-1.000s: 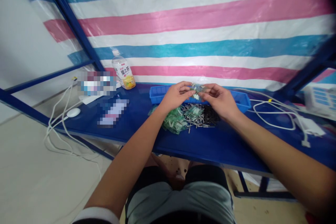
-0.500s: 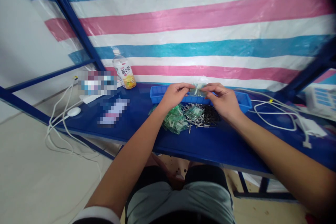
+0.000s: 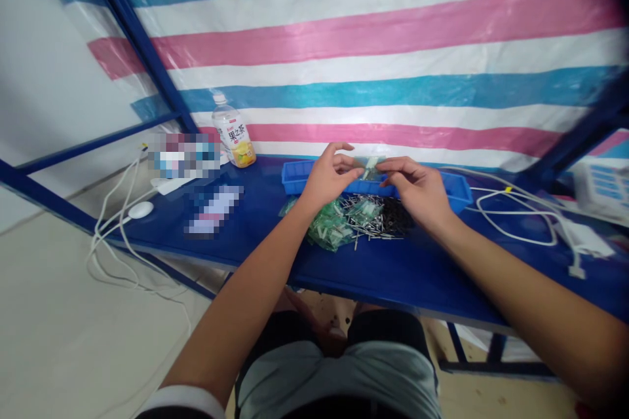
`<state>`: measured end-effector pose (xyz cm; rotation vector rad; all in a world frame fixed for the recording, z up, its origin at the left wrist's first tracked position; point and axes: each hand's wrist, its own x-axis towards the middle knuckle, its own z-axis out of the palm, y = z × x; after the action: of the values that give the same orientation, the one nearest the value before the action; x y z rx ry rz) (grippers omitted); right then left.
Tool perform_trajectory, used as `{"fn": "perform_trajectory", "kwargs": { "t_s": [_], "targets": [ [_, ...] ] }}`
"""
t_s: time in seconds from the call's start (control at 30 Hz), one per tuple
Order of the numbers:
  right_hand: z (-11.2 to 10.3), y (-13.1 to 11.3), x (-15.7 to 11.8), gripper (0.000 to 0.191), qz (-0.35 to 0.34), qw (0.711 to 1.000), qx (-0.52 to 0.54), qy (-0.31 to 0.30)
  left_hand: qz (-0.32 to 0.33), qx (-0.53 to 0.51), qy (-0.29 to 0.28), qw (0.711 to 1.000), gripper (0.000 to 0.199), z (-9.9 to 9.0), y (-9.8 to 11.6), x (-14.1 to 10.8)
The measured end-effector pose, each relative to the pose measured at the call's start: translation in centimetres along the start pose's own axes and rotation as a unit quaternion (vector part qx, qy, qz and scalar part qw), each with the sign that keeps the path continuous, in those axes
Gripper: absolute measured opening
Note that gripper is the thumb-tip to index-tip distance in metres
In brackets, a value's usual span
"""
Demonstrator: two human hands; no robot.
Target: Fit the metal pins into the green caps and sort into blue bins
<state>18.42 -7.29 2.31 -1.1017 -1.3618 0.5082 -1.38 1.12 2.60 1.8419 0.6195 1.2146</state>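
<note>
Above the blue tray (image 3: 299, 174), a small clear plastic bag (image 3: 369, 167) with a pale strip-like piece inside is between my two hands. My right hand (image 3: 417, 186) pinches its right edge between thumb and fingers. At the left edge, the thumb and a lower finger of my left hand (image 3: 328, 177) grip the bag, while the index finger is raised off it. Below the hands lie a heap of greenish clear plastic bags (image 3: 328, 228) with pale pieces in them, a scatter of thin metal pins (image 3: 362, 226) and a pile of small black parts (image 3: 396, 217).
A drink bottle (image 3: 234, 134) stands at the back left of the blue table (image 3: 363, 278). White cables (image 3: 515, 236) and an adapter (image 3: 587, 239) lie on the right. A white round device (image 3: 140, 209) sits at the left edge. Striped sheeting (image 3: 344, 46) hangs behind.
My left index finger has lifted off the bag and the fingers of that hand have spread. My right hand stays at the bag's right edge, almost unmoved.
</note>
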Motion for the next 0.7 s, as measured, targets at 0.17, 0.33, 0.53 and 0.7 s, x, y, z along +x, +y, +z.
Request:
{"fn": "perform_trajectory", "kwargs": {
  "t_s": [0.17, 0.33, 0.53, 0.7],
  "targets": [
    [-0.1, 0.4, 0.1, 0.02, 0.0, 1.0, -0.011, 0.004, 0.065, 0.169, 0.076, 0.98, 0.018, -0.9, 0.6, 0.0],
    [-0.1, 0.9, -0.1, 0.015, -0.004, 0.998, -0.044, -0.033, 0.08, 0.348, 0.083, 0.931, 0.023, -2.9, 0.8, -0.1],
    [0.4, 0.6, -0.6, 0.016, -0.023, 0.995, -0.078, -0.059, 0.01, 0.452, 0.044, 0.891, 0.032, -3.6, 0.2, -0.4],
    [0.3, 0.4, -0.7, 0.017, -0.022, 0.993, -0.088, -0.073, -0.032, 0.467, -0.017, 0.884, 0.032, -3.4, -0.4, -0.4]
  ]
}}
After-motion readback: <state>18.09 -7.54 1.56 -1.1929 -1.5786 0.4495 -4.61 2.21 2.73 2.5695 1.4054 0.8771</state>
